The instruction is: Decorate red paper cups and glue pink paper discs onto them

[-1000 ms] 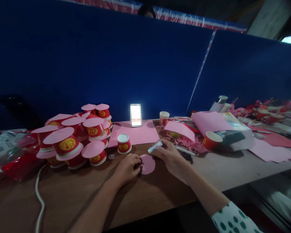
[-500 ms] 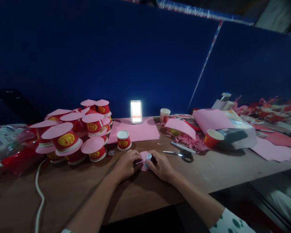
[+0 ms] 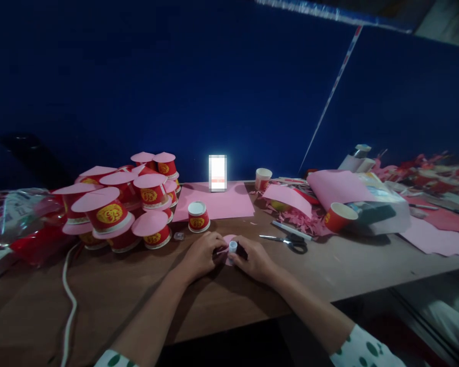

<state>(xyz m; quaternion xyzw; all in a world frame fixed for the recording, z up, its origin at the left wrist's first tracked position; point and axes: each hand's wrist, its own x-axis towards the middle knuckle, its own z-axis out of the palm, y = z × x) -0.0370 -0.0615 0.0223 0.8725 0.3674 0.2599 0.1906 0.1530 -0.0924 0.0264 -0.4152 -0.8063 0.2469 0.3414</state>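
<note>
A small round piece of pink paper (image 3: 227,238) lies on the table between my two hands. My left hand (image 3: 204,255) pinches its left side with bent fingers. My right hand (image 3: 255,259) is closed around a small white-topped glue stick (image 3: 233,247), which stands over the paper. Just beyond my hands a red paper cup (image 3: 199,223) rests upside down, its white base facing up. A small clear cap (image 3: 179,236) sits to the left of that cup.
Stacked red cups with pink paper brims (image 3: 109,214) fill the left side. Scissors (image 3: 297,244) and a pale pen (image 3: 290,230) lie to the right, near pink paper scraps (image 3: 304,224) and a tipped red cup (image 3: 340,216). A lit phone (image 3: 218,173) stands behind on pink sheets (image 3: 229,206).
The glue stick has shifted slightly left over the pink paper, with my right hand holding it. My left hand keeps its pinch. The whole view has tilted and moved a little.
</note>
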